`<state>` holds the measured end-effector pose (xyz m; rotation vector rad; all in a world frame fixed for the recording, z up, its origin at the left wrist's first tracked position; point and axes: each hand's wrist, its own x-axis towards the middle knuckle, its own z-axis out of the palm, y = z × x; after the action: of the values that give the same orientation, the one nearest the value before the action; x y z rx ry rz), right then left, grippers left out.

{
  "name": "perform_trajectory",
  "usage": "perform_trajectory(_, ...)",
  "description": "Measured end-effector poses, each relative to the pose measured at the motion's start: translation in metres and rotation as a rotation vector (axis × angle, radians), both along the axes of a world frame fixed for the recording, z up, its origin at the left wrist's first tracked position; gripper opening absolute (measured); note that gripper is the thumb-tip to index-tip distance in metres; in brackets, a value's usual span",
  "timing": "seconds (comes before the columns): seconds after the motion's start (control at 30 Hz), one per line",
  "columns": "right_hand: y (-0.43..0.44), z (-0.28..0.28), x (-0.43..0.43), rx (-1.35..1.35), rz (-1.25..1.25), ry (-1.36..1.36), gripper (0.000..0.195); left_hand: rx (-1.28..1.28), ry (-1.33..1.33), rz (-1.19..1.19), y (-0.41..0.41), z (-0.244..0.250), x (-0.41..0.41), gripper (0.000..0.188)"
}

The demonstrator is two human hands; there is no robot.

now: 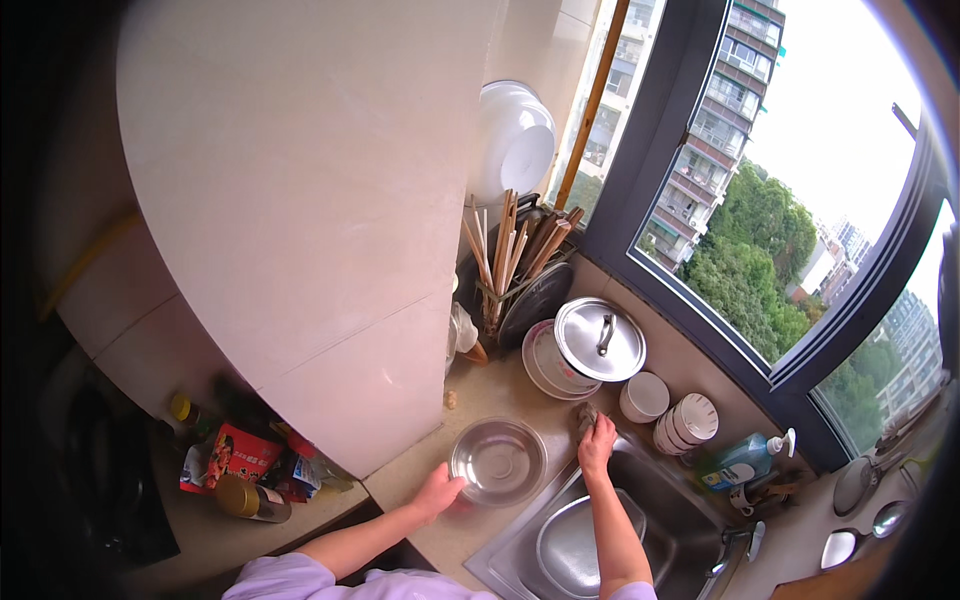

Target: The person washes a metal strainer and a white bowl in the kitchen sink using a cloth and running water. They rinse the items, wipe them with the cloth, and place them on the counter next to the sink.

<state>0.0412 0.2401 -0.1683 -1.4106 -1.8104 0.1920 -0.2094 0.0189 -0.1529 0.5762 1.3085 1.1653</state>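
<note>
My left hand grips the near left rim of a shallow stainless steel basin, thumb over the edge. The basin rests on or just above the beige countertop, left of the sink; I cannot tell whether its base touches. In my right hand is a crumpled greyish cloth, at the counter behind the sink's back left corner. Below my right forearm, a metal pan or tray lies in the stainless steel sink, partly hidden by the arm.
Behind my right hand stand a lidded pot, a white bowl and stacked bowls. A soap bottle and faucet flank the sink. Chopsticks stand farther back. Seasoning packets lie left, past the wall corner.
</note>
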Motion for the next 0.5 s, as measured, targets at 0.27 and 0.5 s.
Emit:
perform_trajectory(0.27,0.033,-0.027,-0.055,-0.015,-0.075,-0.115,0.043,-0.230,-0.141,-0.067,-0.115,0.045,-0.039,0.025)
perform_trajectory(0.5,-0.010,-0.010,-0.121,-0.186,0.325,-0.105,0.050,-0.091,-0.127,-0.066,-0.112,0.037,-0.042,0.026)
